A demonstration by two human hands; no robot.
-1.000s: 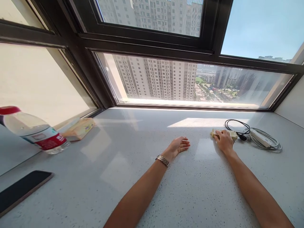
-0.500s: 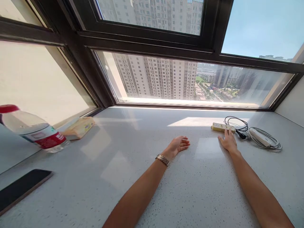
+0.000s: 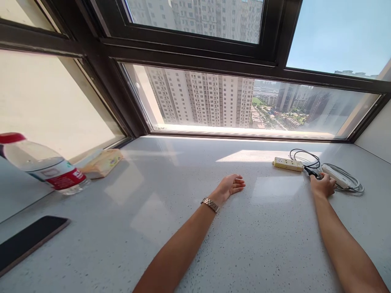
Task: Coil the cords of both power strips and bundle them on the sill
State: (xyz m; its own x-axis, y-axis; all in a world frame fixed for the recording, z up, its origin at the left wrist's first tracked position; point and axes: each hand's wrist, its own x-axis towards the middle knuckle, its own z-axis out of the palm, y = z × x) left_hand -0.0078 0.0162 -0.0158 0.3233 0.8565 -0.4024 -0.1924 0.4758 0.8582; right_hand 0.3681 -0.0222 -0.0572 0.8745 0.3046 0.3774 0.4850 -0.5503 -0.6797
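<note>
My left hand [image 3: 229, 185], with a metal watch [image 3: 210, 204] at its wrist, rests on the speckled white sill with its fingers loosely stretched out and nothing in them. Over on the right, my right hand [image 3: 323, 186] has its fingers closed around the black plug [image 3: 311, 172] of a power cord, whose far end is partly hidden by the fingers. Just left of the plug lies a yellow power strip [image 3: 288, 164], with its black cord [image 3: 308, 151] looped behind. A white power strip [image 3: 337, 176] wrapped in its own coiled cable lies right beside my right hand.
A water bottle [image 3: 65, 179] with a red cap and label stands at the left, near a pack of tissues [image 3: 102, 163]. Closer in lies a dark phone [image 3: 33, 240]. Dark window frames [image 3: 189, 53] border the sill at the back and left; a white wall [image 3: 374, 130] closes the right.
My right hand has left the yellow power strip, moved right and slightly nearer the white strip, and closed on the black plug. My left hand has stayed in place.
</note>
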